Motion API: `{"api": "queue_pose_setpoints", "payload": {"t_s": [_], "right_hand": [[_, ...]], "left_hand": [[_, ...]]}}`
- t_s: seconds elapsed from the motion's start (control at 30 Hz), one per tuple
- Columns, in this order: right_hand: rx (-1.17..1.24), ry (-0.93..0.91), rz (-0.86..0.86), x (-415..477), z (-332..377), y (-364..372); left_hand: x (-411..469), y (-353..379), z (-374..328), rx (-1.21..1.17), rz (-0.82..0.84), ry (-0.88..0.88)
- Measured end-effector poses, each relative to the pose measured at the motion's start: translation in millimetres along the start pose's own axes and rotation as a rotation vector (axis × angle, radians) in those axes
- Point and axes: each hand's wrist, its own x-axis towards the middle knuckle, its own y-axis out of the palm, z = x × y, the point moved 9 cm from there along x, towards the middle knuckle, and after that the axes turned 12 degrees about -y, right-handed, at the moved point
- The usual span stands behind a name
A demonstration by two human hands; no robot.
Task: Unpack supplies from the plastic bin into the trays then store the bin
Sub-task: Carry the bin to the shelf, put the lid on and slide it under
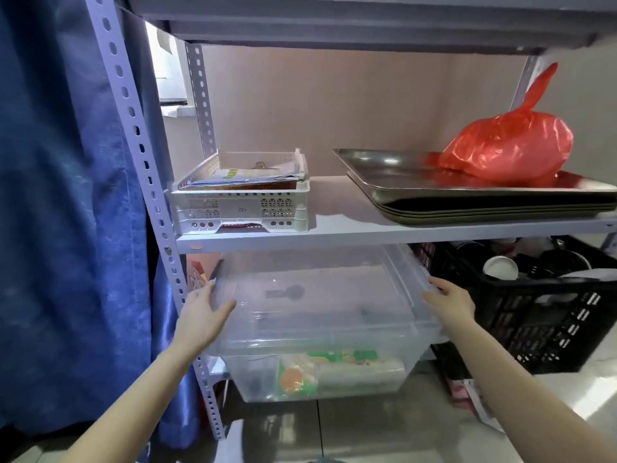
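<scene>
Your two bare forearms reach in from the near edge toward a clear, rectangular plastic bin [320, 315]. Your left hand [203, 315] is closed on the bin's left rim, thumb hooked over the top edge and fingers along the outer wall. Your right hand [450, 304] clasps the right rim, fingers curled at the edge; how tightly, you cannot tell. Bin sits in the lower bay of a grey slotted-angle metal rack [384, 228], partly under the middle shelf, near end sticking out toward you. Through its near wall shows a green-and-orange printed packet [300, 375] low inside, with a roll of clear wrapped items [360, 370] just beside it on the right. On the shelf above, far left: white perforated plastic trays [240, 208], stacked, papers lying in the top one. Far right: stacked steel baking trays [467, 195] with a knotted red plastic bag [510, 148] on top. Right of the bin, a black plastic crate [547, 315] holding dishes. Blue curtain [60, 212] hangs at the left.
</scene>
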Motion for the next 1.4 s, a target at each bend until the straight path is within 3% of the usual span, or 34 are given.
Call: {"api": "queue_pose_setpoints", "payload": {"t_s": [0.07,0.2,0.27,0.33,0.43,0.53,0.63,0.87,1.03,1.4], "right_hand": [[-0.053,0.008,-0.011,11.6,0.3,5.6],[-0.124,0.016,-0.026,24.8,7.7,9.4],[-0.158,0.009,-0.025,24.0,12.6,7.2],[-0.216,-0.082,-0.025,17.0,23.2,5.9],[-0.386,-0.442,-0.041,-16.1,58.6,12.6],[-0.434,-0.796,0.121,-64.3,83.6,44.8],[-0.580,-0.935,0.188,-83.7,86.6,62.6],[-0.739,-0.796,0.154,-60.3,93.7,86.4],[-0.762,-0.669,0.141,-38.7,86.0,105.5],[-0.819,-0.576,0.460,-24.3,76.1,114.9]], "left_hand": [[-19.6,6.6,-15.0,0.218,-0.073,0.122],[-78.6,30.6,-46.7,0.461,-0.190,0.594],[-88.2,37.7,-53.7,0.556,-0.214,0.729],[-85.9,38.4,-56.4,0.599,-0.232,0.747],[-79.9,40.2,-58.4,0.618,-0.237,0.703],[-72.4,43.8,-63.5,0.635,-0.226,0.660],[-65.0,41.5,-72.0,0.628,-0.239,0.632],[-43.2,51.1,-82.7,0.494,-0.290,0.490],[-25.5,71.7,-83.6,0.608,-0.274,0.509],[-12.4,81.0,-75.8,0.779,-0.121,0.499]]}}
